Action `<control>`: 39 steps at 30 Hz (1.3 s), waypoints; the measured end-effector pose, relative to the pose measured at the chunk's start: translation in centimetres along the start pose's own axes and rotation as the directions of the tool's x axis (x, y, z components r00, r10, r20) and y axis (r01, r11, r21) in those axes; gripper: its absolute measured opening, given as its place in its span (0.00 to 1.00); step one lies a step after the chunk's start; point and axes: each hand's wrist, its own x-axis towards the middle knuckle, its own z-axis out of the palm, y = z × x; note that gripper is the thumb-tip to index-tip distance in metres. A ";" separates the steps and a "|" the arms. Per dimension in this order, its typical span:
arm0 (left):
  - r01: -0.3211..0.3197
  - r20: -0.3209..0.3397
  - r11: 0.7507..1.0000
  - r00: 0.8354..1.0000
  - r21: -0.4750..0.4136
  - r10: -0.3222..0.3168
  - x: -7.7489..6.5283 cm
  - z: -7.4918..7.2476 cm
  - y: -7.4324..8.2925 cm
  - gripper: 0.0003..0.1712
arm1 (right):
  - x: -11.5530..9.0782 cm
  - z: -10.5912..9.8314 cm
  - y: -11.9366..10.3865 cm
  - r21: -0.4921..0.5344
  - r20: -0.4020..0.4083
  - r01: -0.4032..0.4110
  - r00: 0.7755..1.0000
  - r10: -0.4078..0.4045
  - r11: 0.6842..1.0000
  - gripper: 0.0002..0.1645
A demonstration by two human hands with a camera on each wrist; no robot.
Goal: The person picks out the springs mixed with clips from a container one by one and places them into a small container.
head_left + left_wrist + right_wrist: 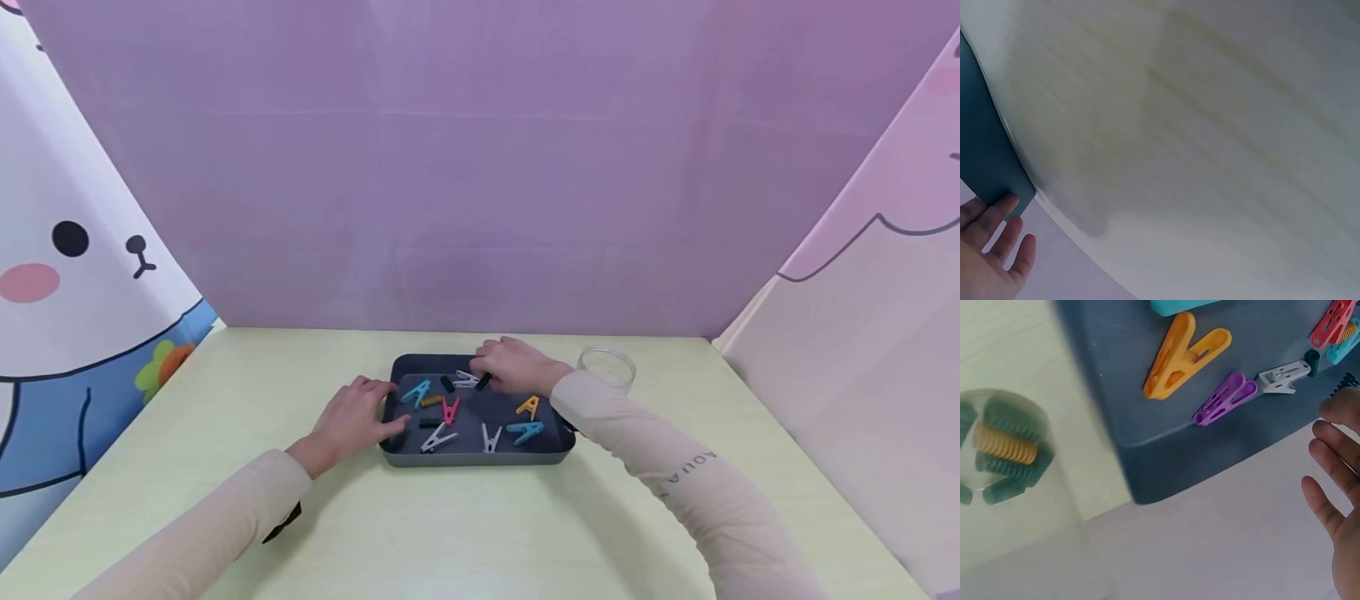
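Observation:
A dark grey tray holds several clothespins, among them a red one, an orange one and a purple one. Small coil springs lie among them, including a yellow spring and a black spring. Over the tray's back part, my right hand pinches a dark coil spring at its fingertips, close to a white clothespin. My left hand is at the tray's left side, fingers loosely extended, fingertips touching the outer wall and thumb reaching over the rim.
Just right of the tray stands a clear jar, partly behind my right sleeve. Several green springs and a yellow one show inside it. A pale wooden table lies under everything, with a purple backdrop behind and printed cloths at both sides.

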 end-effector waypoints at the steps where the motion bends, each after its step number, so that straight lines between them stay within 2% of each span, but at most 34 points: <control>1: 0.001 0.001 1.000 1.000 -0.001 -0.001 0.0 0.0 0.0 0.33 | -0.2 -0.1 0.1 0.004 -0.002 -0.004 1.000 0.004 1.000 0.07; 12: 0.001 0.008 1.000 1.000 -0.002 -0.001 -0.1 0.0 0.0 0.34 | -2.5 -0.4 1.6 -0.013 -0.054 -0.045 0.998 0.045 0.999 0.08; 22: 0.008 0.017 1.000 1.000 0.000 -0.008 0.0 0.0 0.0 0.34 | -4.9 -1.2 3.3 0.034 -0.045 -0.099 0.994 0.100 0.995 0.09; 39: 0.013 0.028 1.000 1.000 0.012 -0.013 0.0 0.2 -0.1 0.35 | -9.2 -2.9 5.7 0.080 -0.090 -0.228 0.968 0.235 0.970 0.10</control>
